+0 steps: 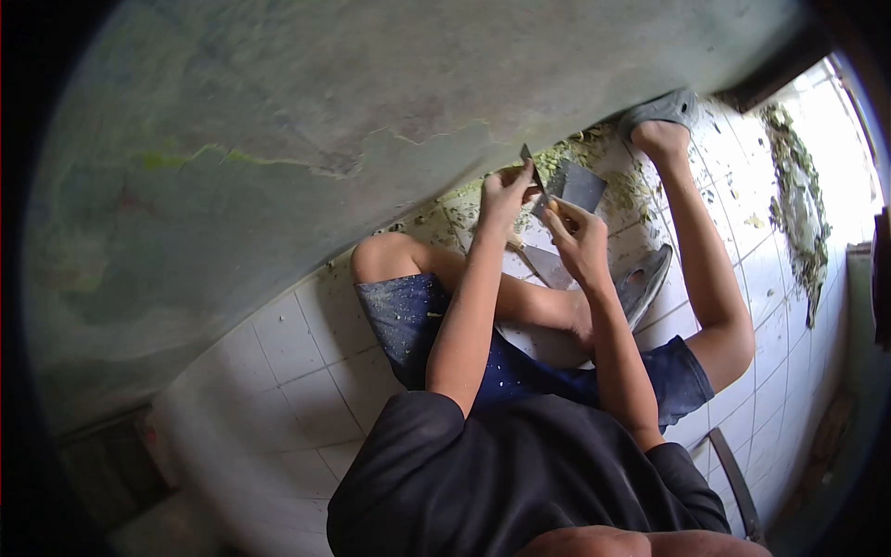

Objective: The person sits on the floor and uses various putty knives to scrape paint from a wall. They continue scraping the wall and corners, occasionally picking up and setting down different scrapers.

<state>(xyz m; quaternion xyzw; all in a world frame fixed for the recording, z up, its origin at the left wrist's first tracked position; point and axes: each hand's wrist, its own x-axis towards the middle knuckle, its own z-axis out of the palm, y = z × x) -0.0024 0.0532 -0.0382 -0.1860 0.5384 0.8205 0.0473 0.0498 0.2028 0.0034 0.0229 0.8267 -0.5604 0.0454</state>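
Note:
I sit on a white tiled floor [297,371] facing a mottled grey-green wall [278,139]. My left hand [504,193] is closed on a narrow scraper [529,165] whose tip points up. My right hand [577,239] grips a broad grey scraper blade [583,186]. The two blades touch or cross between my hands, just above my knees. Another flat grey blade [548,265] shows below my hands, over my lap; I cannot tell what holds it.
Greenish flakes of scraped material [608,162] litter the tiles at the wall's foot. A longer heap of debris [798,204] lies at the right. My feet wear grey sandals [661,107]. A dark bar [733,483] lies by my right hip.

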